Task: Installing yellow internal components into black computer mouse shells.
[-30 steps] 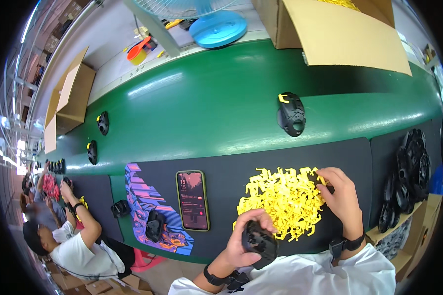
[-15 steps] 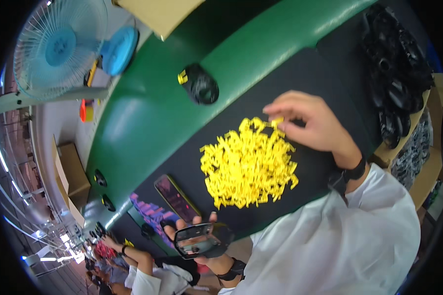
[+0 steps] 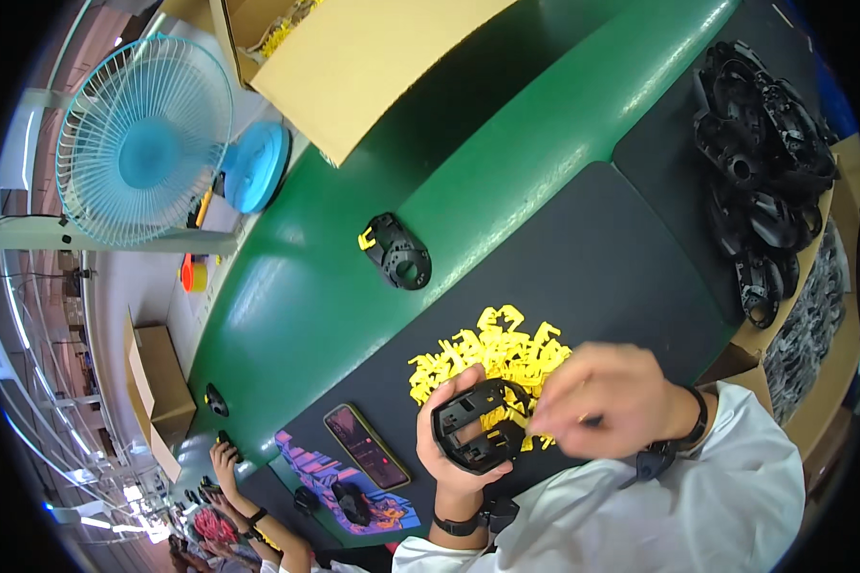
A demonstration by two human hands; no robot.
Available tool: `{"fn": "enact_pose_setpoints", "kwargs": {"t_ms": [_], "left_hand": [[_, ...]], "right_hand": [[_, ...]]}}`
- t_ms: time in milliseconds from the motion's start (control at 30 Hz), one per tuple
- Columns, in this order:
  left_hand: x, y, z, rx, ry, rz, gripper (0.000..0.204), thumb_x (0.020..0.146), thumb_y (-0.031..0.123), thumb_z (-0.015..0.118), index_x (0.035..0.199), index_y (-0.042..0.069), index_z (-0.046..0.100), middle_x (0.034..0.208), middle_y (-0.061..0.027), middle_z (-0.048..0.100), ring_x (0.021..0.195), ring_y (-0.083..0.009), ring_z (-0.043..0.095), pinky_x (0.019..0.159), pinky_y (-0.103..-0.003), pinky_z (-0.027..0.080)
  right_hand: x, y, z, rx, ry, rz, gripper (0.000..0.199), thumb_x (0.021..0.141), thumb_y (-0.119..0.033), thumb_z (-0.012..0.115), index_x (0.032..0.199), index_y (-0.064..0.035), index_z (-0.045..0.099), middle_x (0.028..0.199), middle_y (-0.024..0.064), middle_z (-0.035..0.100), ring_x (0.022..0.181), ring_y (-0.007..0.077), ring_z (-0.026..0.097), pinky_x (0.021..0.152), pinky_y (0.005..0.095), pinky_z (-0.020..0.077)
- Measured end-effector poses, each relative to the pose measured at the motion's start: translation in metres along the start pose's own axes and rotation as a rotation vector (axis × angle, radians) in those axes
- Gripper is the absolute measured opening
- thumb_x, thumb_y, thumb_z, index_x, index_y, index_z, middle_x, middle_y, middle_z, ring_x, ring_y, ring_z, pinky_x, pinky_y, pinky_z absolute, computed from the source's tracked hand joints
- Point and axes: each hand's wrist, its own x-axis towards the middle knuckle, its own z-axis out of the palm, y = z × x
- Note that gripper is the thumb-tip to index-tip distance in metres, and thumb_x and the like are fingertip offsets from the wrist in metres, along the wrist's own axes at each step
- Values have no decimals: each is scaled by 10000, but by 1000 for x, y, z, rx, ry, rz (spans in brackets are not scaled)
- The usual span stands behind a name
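Note:
My left hand [image 3: 440, 463] holds a black computer mouse shell [image 3: 461, 409], its hollow inside facing up. Close to the shell's right side is my right hand [image 3: 607, 401], blurred by motion, with its fingers curled and pressed together. Whatever its fingertips pinch cannot be made out. Behind and partly under both hands lies a heap of small yellow plastic clips [image 3: 487, 358], spread on a black mat [image 3: 592, 248].
Beyond the mat runs a green conveyor belt [image 3: 306, 334] carrying a mouse shell with a yellow clip [image 3: 398, 256]. A phone [image 3: 368, 447] lies left of the heap. Black shells [image 3: 760, 143] are piled far right. A fan [image 3: 148, 143] and a cardboard box [image 3: 373, 67] stand beyond the belt. Another person's hand [image 3: 225, 468] reaches in.
My left hand has brought the mouse shell rightward in front of the heap. My right hand, which pinched a yellow clip above the heap, has come down beside the shell. The view has shifted.

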Motion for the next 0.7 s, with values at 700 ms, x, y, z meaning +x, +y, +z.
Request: {"fn": "enact_pose_setpoints", "kwargs": {"t_ms": [700], "left_hand": [[-10, -5, -13, 462, 81, 160, 1002, 575, 398, 924, 1345, -23, 440, 1200, -234, 613, 1071, -307, 626, 912, -391, 511]], "right_hand": [[-10, 13, 32, 37, -143, -37, 352, 717, -7, 729, 1052, -115, 714, 963, 11, 634, 759, 177, 638, 660, 291, 531]]}}
